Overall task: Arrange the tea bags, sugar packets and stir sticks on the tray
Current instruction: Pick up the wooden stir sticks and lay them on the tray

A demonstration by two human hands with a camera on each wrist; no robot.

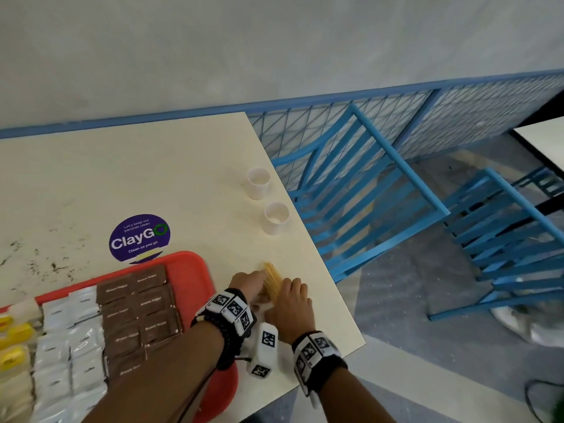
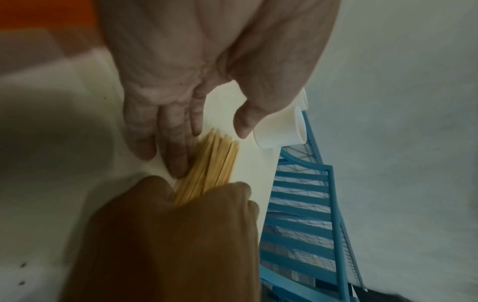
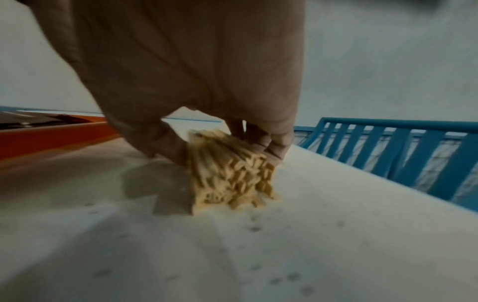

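Packets of brown sugar point(image 1: 137, 312), white sachets point(image 1: 70, 340) and yellow-tagged tea bags point(image 1: 13, 346) already line the red tray point(image 1: 195, 264), while the right hand point(image 1: 293, 309) clutches the stir sticks point(image 1: 272, 280) on the table point(image 1: 152, 178) beside it and the left hand point(image 1: 248, 283) steadies them with straight fingers.

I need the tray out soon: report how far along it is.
Done: brown sugar packets, white packets and yellow-tagged tea bags lie in rows on the red tray. In hand: right hand grips the stir sticks, left hand steadying. Left: placing them on the tray.

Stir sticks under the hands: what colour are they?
Pale yellowish tan, like light wood. The stir sticks show best in the right wrist view.
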